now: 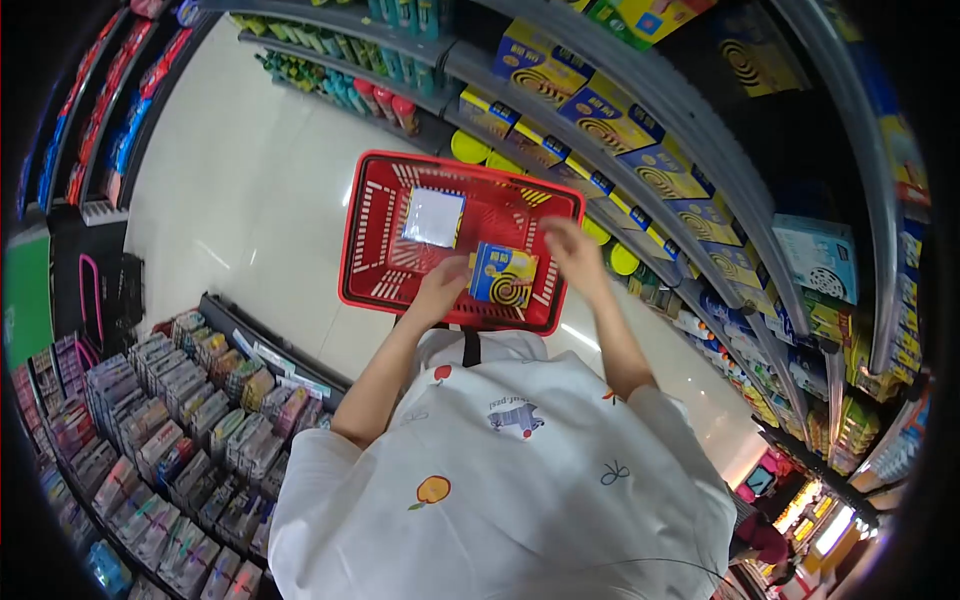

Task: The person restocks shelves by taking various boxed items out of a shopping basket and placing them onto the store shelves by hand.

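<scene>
My left hand is closed on the left edge of a blue and yellow box of mosquito coils, which has a black spiral printed on its front. This box is over the near part of a red shopping basket. Inside the basket, toward the left, lies a flat box with a white face and blue edges. Near the basket's right rim, my right hand is apart from the coil box, its fingers loosely spread and a little blurred. Nothing shows in it.
Shelves on the right carry mosquito coil boxes and a light blue pack. Bottles stand on the far shelf. A rack of small packets is at the lower left. Another person is at the lower right.
</scene>
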### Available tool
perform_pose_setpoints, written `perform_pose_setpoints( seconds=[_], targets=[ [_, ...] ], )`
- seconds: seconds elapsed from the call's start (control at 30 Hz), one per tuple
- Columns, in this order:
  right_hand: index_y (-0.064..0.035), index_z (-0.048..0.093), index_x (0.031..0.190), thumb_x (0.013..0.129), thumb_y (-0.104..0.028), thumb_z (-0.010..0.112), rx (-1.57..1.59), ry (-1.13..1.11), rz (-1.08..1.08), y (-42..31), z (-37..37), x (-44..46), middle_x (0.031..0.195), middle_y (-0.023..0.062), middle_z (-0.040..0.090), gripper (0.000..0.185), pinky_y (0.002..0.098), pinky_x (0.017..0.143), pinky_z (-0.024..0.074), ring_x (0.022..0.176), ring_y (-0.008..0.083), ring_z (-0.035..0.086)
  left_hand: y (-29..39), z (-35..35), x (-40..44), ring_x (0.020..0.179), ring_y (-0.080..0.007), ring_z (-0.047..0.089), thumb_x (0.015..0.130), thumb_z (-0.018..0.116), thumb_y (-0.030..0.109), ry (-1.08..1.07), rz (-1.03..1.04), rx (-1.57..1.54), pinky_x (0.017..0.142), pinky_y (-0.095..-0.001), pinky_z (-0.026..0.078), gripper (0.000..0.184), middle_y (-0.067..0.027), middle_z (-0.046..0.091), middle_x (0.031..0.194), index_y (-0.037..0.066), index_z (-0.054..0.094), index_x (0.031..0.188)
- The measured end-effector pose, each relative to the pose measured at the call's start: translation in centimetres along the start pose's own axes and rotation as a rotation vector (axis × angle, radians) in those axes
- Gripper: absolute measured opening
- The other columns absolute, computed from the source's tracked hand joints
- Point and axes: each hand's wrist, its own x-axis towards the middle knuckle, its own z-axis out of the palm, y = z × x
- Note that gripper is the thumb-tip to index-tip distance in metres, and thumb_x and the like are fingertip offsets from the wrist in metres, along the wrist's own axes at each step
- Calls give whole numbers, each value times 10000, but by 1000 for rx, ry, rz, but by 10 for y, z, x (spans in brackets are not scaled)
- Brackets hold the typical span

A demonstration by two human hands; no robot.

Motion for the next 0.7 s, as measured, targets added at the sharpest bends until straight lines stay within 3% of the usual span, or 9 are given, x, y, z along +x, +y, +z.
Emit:
perform_pose_setpoints(
  seconds=[0.03,0.1,0.2,0.33,0.37,0.47,0.5,0.6,0.7],
  targets=[
    [10,572,1098,834,-61,573,204,-38,22,39,27,-12,1056,144,629,274,303,842,479,1008,198,604,-17,2,8,1017,-227,567,884,497,141,-8,-126,-153,901,-317,445,358,-154,564,1114,-35,468,1195],
    [18,555,1122,834,-75,574,445,-80,206,100,74,-36,1049,159,629,303,307,841,486,1009,204,603,-51,8,16,1018,-251,570,890,477,157,-19,-387,-469,904,-332,451,344,-163,564,1104,-50,478,1164],
    [58,514,1144,805,-38,566,329,-111,386,159,119,-59,1115,182,597,356,306,893,455,1018,235,594,-105,17,42,995,-276,579,890,439,153,226,-763,-856,896,-357,463,316,-179,568,1098,-55,490,1123],
    [44,552,1088,784,-104,591,-12,-75,464,163,133,-59,1074,148,626,340,314,876,462,1003,240,608,-185,35,65,725,-217,632,839,467,118,281,-603,-772,559,-344,490,135,-71,590,667,74,592,815],
    [44,559,1067,783,-119,596,-35,-69,450,160,132,-51,1067,147,629,330,316,871,464,1002,245,609,-203,40,71,816,-248,637,827,450,122,220,-587,-553,651,-338,492,215,-125,638,800,47,617,940],
    [25,594,970,759,-169,650,-109,-80,471,162,130,-32,1023,155,628,293,351,851,473,979,272,609,-208,66,79,861,-194,568,866,447,81,272,-517,-75,745,-304,449,348,-96,601,984,-20,510,1193],
    [2,614,947,728,-200,699,-99,-95,523,170,134,-28,990,146,627,310,359,845,472,965,273,607,-168,67,76,943,-214,576,852,467,80,194,-572,53,819,-301,440,393,-117,608,1051,-5,481,1235],
    [-37,660,892,665,-253,771,-221,-92,681,150,135,-20,1003,136,599,333,365,865,456,976,266,589,-152,78,79,1051,-250,557,830,490,66,230,-521,243,884,-320,421,442,-150,586,1142,-6,456,1265],
    [-41,649,886,663,-220,769,-101,-53,719,162,136,-22,991,121,589,310,364,875,440,966,267,578,-166,82,86,1154,-273,503,822,501,58,325,-501,84,949,-328,385,482,-176,537,1233,-3,431,1294]
  ],
)
